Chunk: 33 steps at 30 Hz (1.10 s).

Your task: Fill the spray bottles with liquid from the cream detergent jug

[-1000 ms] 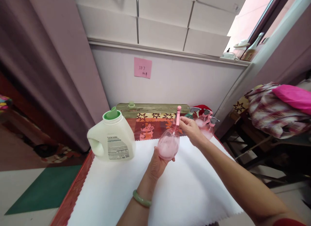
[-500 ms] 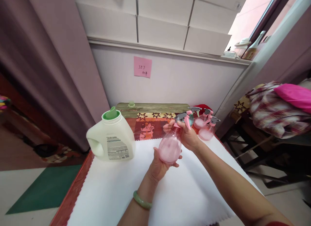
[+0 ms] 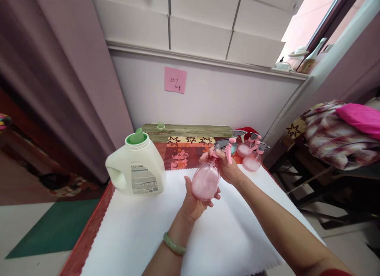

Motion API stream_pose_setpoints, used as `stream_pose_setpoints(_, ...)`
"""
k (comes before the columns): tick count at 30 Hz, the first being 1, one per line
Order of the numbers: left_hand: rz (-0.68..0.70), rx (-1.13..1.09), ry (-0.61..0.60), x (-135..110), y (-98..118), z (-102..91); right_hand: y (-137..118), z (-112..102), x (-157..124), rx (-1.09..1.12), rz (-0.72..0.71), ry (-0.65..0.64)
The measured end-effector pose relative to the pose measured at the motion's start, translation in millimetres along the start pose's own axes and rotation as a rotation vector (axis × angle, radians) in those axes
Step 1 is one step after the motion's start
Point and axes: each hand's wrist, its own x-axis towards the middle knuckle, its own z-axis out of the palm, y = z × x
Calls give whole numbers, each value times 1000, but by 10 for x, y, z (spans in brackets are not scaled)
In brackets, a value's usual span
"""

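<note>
A pink see-through spray bottle (image 3: 206,182) with a grey and pink trigger head is held up over the white cloth, tilted a little. Its round base rests in my left hand (image 3: 192,203), which cups it from below with the thumb up along its side. My right hand (image 3: 227,165) is closed round the neck just under the trigger head. Pale foamy contents show through the wall. Behind my right hand stand several more spray bottles (image 3: 251,162), partly hidden. To the left is a large cream detergent jug (image 3: 142,169) with a green spout in its opening.
A white scalloped cloth (image 3: 133,232) covers most of the red table. A small green cap (image 3: 160,126) sits on the wooden board (image 3: 190,130) by the wall. A pink note (image 3: 175,80) is stuck to the wall. Clothes (image 3: 329,137) are heaped at the right.
The spray bottle and both hands have shifted very slightly left. The bottle has turned a little in the hands; the grip looks the same. The view has tilted slightly.
</note>
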Motion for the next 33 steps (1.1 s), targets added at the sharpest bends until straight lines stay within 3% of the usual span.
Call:
stream_pose_setpoints(9,-120,-124,-26,-4,57,-5,189,-51,39,20,-31,24)
stream_pose_setpoints(15,-62,-80,-20,0,73,14,221,2,50,-46,-80,47)
stream_pose_setpoints(24,224,210,154,7,25,66,205,13,75,-61,-107,80)
stream_pose_setpoints(29,502,717,330,38,-6,26,212,-39,59,-60,-113,98)
stream_pose_setpoints(33,736,962,462,65,-43,-82,228,-66,48,-65,-104,148)
